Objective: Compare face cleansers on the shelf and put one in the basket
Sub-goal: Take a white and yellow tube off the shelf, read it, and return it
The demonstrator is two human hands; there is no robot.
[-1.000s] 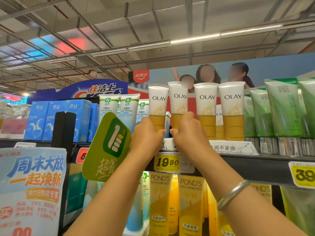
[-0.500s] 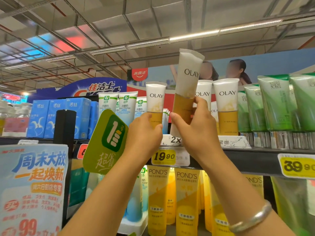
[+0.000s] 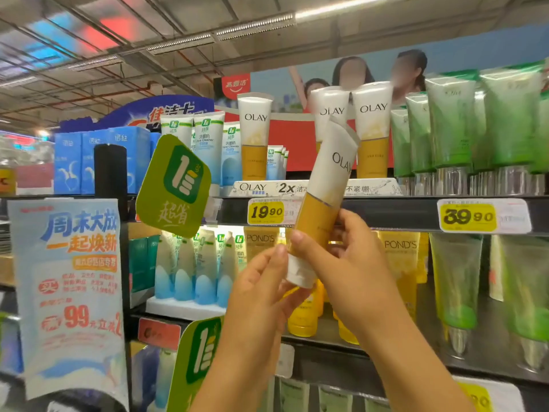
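Observation:
A white and yellow Olay cleanser tube (image 3: 326, 188) is held in front of the shelf, tilted to the right, cap end down. My right hand (image 3: 347, 263) grips its lower yellow part. My left hand (image 3: 261, 286) touches the white cap end from the left. Three more Olay tubes (image 3: 255, 135) stand upright on the upper shelf (image 3: 386, 212) behind it. No basket is in view.
Green tubes (image 3: 451, 123) fill the shelf's right side, blue-white cleansers (image 3: 208, 144) the left. Yellow Pond's tubes (image 3: 398, 257) stand one shelf down. A green promo tag (image 3: 175, 185) sticks out at the left, beside a hanging blue poster (image 3: 74, 278). Price tags read 19.90 and 39.90.
The Olay tube has come off the shelf and down toward me, tilting right. My left hand left the shelved tube and now meets the held tube's cap end.

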